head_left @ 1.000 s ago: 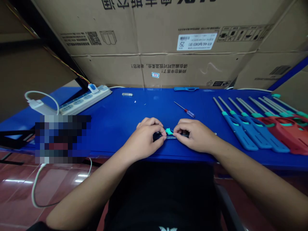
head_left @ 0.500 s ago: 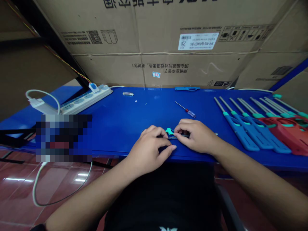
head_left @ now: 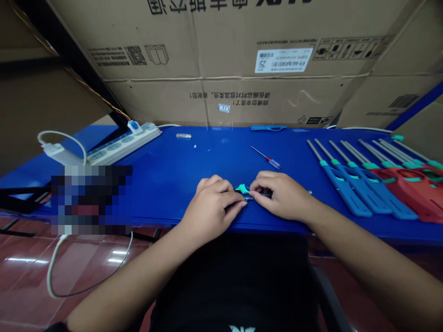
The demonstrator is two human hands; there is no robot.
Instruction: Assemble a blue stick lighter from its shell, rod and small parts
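My left hand (head_left: 212, 202) and my right hand (head_left: 278, 193) meet near the front edge of the blue table (head_left: 173, 170). Between them they pinch a slim dark lighter part with a teal trigger piece (head_left: 243, 188) poking up between the fingertips. Most of that part is hidden under my fingers. A thin metal tip shows just right of my right hand. A small red-handled screwdriver (head_left: 266, 157) lies a little beyond my right hand.
Several blue long-nosed lighters (head_left: 349, 184) and red ones (head_left: 411, 189) lie in a row at the right. A white power strip (head_left: 119, 144) with a cable sits at the left. A blue lighter shell (head_left: 268, 127) and a small clear tube (head_left: 183, 136) lie by the cardboard boxes (head_left: 224, 60) behind.
My left hand slid toward the table's front edge, then came back up to the teal piece and pinches the part again. My right hand has hardly moved.
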